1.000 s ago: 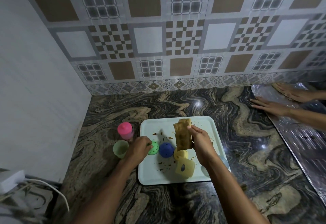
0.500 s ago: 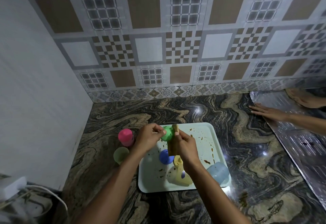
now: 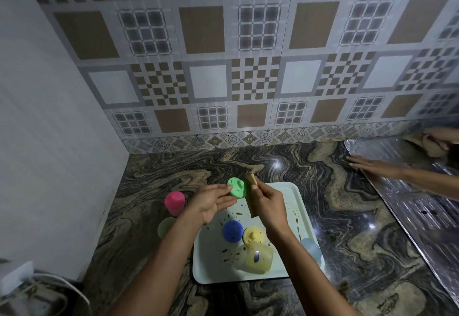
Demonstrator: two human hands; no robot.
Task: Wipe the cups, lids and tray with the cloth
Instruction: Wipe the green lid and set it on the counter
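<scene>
Above the far-left corner of the tray (image 3: 288, 192), the left hand (image 3: 211, 202) is pinching the green lid (image 3: 238, 187) by its edge, thumb on top, fingers underneath. Just right of it, the right hand (image 3: 269, 206) is gripping the cloth (image 3: 251, 196) as an upright folded wad. Whether cloth & lid are touching, I cannot tell.

Judging by this, the lid wipe is just beginning. Done well, the left hand is rotating the lid bit by bit while the cloth is rubbing face, rim & underside, w/ a clean patch of cloth each pass. Working over the tray means crumbs are falling there, not on the worktop (image 3: 335, 204).

Count, left to right:
- 4 cups: pink cup (image 3: 174, 202) & pale green cup (image 3: 166, 227) sitting on the worktop left of the tray, yellow cup (image 3: 255, 257) lying on its side near the tray's near edge, pale blue cup (image 3: 311, 251) at its near-right corner.
- 3 lids: the green one in hand, plus blue lid (image 3: 232, 231) & yellow lid (image 3: 253, 235) lying side by side on the tray.
- 1 tray, brown-spotted.
- 1 cloth.
</scene>
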